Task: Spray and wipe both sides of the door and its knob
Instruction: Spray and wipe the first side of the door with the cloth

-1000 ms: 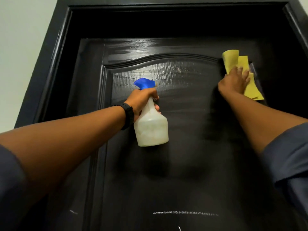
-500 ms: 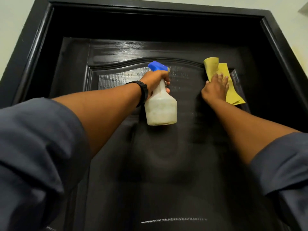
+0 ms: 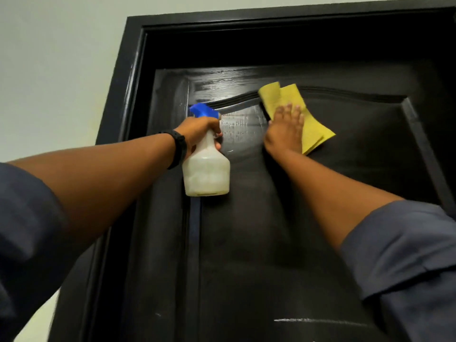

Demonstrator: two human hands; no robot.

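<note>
A black panelled door [image 3: 259,243] fills the view, seen from below. My left hand [image 3: 199,130] grips the neck of a whitish spray bottle [image 3: 206,172] with a blue trigger head, held near the upper left of the arched panel. My right hand [image 3: 286,130] presses a folded yellow cloth [image 3: 313,124] flat against the door just under the arched moulding, fingers straight. A wet, shiny patch lies on the panel between the two hands. The knob is out of view.
The black door frame [image 3: 128,77] runs up the left and across the top. A pale wall [image 3: 56,70] lies to its left. A thin white streak [image 3: 313,320] marks the lower panel.
My right hand has slid the cloth leftward across the upper panel, toward the bottle. My head has turned, so the frame's left side and the wall now show.
</note>
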